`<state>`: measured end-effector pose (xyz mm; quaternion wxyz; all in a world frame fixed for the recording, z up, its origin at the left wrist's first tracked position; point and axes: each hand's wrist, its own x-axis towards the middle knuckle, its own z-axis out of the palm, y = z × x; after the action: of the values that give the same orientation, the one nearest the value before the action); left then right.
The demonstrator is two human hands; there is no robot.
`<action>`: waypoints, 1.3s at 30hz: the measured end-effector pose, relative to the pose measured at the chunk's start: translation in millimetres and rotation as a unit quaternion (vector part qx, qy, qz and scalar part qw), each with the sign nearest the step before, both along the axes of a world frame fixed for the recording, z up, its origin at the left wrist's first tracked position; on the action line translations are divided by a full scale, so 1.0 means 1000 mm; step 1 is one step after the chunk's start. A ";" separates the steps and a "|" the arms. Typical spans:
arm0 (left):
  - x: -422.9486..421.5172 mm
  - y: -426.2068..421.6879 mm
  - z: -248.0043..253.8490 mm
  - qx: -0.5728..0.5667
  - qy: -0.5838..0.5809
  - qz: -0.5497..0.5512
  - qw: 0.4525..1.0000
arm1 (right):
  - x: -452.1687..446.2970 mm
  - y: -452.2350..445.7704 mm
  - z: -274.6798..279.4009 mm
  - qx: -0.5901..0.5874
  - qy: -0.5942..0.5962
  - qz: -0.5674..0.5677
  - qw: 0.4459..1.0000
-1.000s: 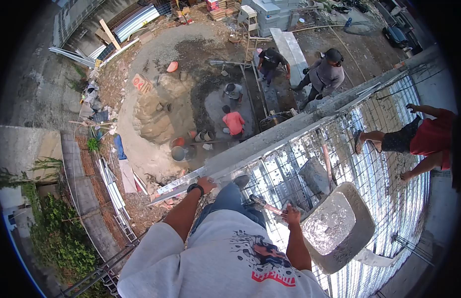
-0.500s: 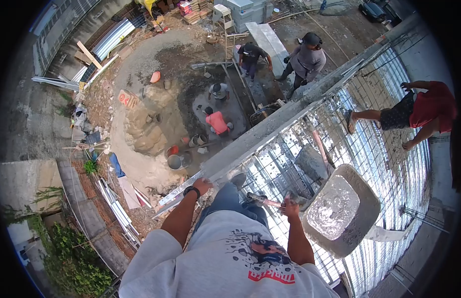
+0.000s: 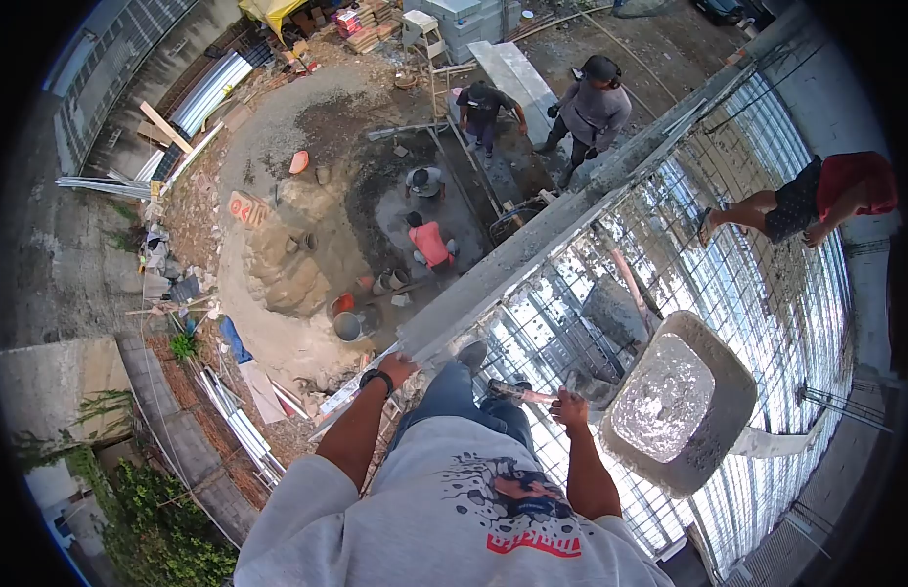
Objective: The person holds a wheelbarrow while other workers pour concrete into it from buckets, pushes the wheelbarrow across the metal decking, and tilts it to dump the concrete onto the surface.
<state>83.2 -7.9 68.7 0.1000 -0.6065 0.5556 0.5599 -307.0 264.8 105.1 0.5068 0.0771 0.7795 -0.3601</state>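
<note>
My left hand (image 3: pixel 396 369), with a dark band at the wrist, is by the near end of the grey concrete ledge (image 3: pixel 454 318). Its fingers look loosely stretched and hold nothing visible; whether they touch the ledge I cannot tell. Closed around a pale, stick-like tool handle (image 3: pixel 528 395) is my right hand (image 3: pixel 570 410). The tool's head cannot be made out, so its kind is unclear. Just right of that hand stands a mortar-caked tub (image 3: pixel 725 430) with wet grey mortar (image 3: pixel 661 399) inside. A shovel (image 3: pixel 625 269) lies beyond the tub.
Rebar mesh over shiny metal decking (image 3: pixel 757 323) spreads to the right. A person in a red top (image 3: pixel 858 184) bends over it. Past the ledge the ground drops, with several people, a sand pile (image 3: pixel 297 269) and buckets (image 3: pixel 347 326) below.
The person in red has stooped lower, with an arm reaching toward the feet. My view has shifted slightly. My right hand still grips the handle, and my left stays by the ledge.
</note>
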 end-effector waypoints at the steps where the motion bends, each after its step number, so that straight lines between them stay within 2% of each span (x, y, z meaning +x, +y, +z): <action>1: 0.001 0.000 -0.002 0.001 0.001 0.000 1.000 | -0.002 0.000 -0.002 -0.006 -0.006 -0.006 1.000; 12: 0.005 -0.004 -0.021 -0.003 -0.011 -0.018 1.000 | -0.004 -0.016 0.002 0.007 0.011 0.020 1.000; 22: 0.001 -0.005 -0.014 0.005 0.000 -0.023 1.000 | -0.002 -0.015 0.003 0.009 0.009 0.022 1.000; 25: -0.011 -0.012 0.011 0.024 -0.010 -0.034 0.999 | -0.001 -0.010 0.002 0.006 0.014 0.011 1.000; 31: -0.015 -0.015 -0.011 -0.028 0.009 -0.070 0.997 | 0.002 0.002 0.004 0.001 0.039 0.013 0.999; 39: -0.022 -0.018 -0.034 0.005 0.026 -0.074 0.997 | 0.005 0.017 0.005 -0.022 0.019 -0.037 0.999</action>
<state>60.8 -25.6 34.4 0.1300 -0.5486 0.5984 0.5692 -301.6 281.8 110.4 0.4793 0.0879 0.7775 -0.3975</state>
